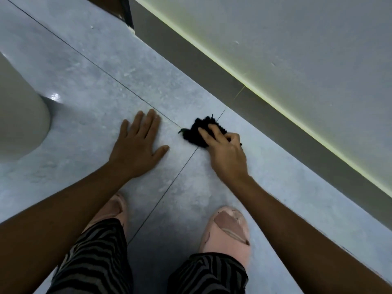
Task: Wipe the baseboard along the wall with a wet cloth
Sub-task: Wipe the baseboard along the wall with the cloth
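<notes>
A crumpled black cloth [194, 132] lies on the pale tiled floor, a short way in front of the grey baseboard [265, 115] that runs diagonally from upper left to lower right under the light wall [307, 49]. My right hand [224, 153] rests on the cloth, fingers curled over its near side and gripping it. My left hand [137, 145] lies flat on the floor to the left of the cloth, fingers spread, holding nothing.
A rounded white fixture [19, 115] stands at the left edge. A dark door frame [127, 11] meets the baseboard at the top. My feet in pink slippers [229, 232] and striped trouser legs fill the bottom centre.
</notes>
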A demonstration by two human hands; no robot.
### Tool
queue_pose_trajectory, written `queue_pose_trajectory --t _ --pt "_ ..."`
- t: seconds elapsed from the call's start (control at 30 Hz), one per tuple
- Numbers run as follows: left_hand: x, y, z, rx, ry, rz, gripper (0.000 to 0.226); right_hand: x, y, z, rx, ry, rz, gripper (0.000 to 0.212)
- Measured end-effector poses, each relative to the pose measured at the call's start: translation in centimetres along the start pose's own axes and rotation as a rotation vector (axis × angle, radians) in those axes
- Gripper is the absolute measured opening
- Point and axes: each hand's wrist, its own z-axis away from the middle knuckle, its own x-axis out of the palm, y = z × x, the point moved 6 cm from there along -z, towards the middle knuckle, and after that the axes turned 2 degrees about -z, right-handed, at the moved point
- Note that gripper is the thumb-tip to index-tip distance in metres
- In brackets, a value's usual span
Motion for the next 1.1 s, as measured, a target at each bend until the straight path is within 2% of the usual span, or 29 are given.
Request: queue_pose_trajectory --t 0.07,0.13,0.3,0.43,0.5,0.6,0.63,0.67,0.73,0.87,0.93,0.97,1.1 --pt "0.0 -0.1 -0.1 0.002 0.004 -0.001 0.088 -0.8 1.7 -2.9 0.101 -0.003 -0.021 0.057" --pt "-0.1 0.0 -0.2 0.017 0.011 0.009 0.086 -1.0 2.5 -3.6 0.125 -0.013 -0.015 0.055" --pt "-0.3 -1.2 0.9 -0.024 0.077 0.055 0.071 -0.4 2.5 3.1 0.021 0.034 0.108 0.062" --pt "-0.2 -2.6 2.0 -0.038 0.090 0.060 0.070 -0.5 3.7 6.3 -0.037 -0.028 0.113 0.067" --pt "-0.3 -2.8 2.1 -0.026 0.077 0.051 0.070 -1.4 4.9 4.4 0.041 0.005 0.092 0.061" --pt "-0.6 -3.0 2.0 -0.015 0.074 0.042 0.069 -2.0 7.1 1.5 0.282 0.025 0.051 0.055" --pt "-0.6 -3.1 2.0 -0.009 0.073 0.039 0.068 -2.0 6.9 1.5 0.301 0.024 0.060 0.055" --pt "-0.6 -3.2 2.0 -0.007 0.071 0.038 0.067 -2.1 6.1 1.6 0.270 0.023 0.074 0.056" --pt "-0.4 -3.3 2.0 -0.008 0.076 0.044 0.066 -1.6 3.2 3.1 0.084 0.003 0.130 0.062" --pt "-0.2 -3.4 2.3 0.000 0.088 0.010 0.064 0.3 -3.6 6.2 -0.440 -0.093 0.204 0.066" --pt "-0.2 -3.4 2.2 0.005 0.087 0.000 0.063 -0.2 -5.2 4.0 -0.536 -0.096 0.247 0.060" --pt "-0.2 -3.3 2.1 0.007 0.082 0.000 0.063 -0.4 -5.5 2.2 -0.498 -0.089 0.263 0.060" --pt "-0.5 -3.6 2.2 0.003 0.076 -0.005 0.063 0.0 -5.6 -4.2 -0.105 -0.149 0.129 0.065"
